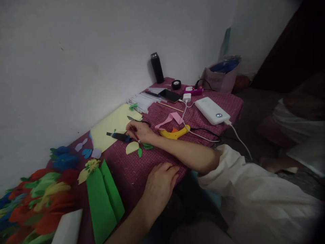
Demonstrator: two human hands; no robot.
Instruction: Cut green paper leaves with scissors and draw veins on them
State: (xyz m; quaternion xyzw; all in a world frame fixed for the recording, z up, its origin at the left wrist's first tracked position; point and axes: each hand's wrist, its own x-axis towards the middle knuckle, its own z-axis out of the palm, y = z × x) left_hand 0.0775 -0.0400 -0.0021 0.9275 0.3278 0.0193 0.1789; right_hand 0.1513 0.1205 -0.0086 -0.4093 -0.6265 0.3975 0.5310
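Observation:
My right hand (142, 131) is over the middle of the table, its fingers closed round a thin dark-red pencil-like stick (136, 136). Just left of the fingertips lies a dark blue tool with a pale tip (121, 137), possibly a cutter. Below the hand are a cream paper petal (132, 147) and small green leaves (139, 152). Scissors (132, 118) lie behind the hand, their handles partly covered. My left hand (160, 181) rests palm down near the table's front edge, fingers loosely extended and holding nothing.
Cream sheets (108, 127) and green sheets (101, 200) flank the work area. Colourful felt-like flowers (48, 193) heap at the left. Right of my hand are a yellow glue gun (175, 133), a pink strip (172, 118), a power bank (212, 110) and cables. A black bottle (157, 67) stands behind.

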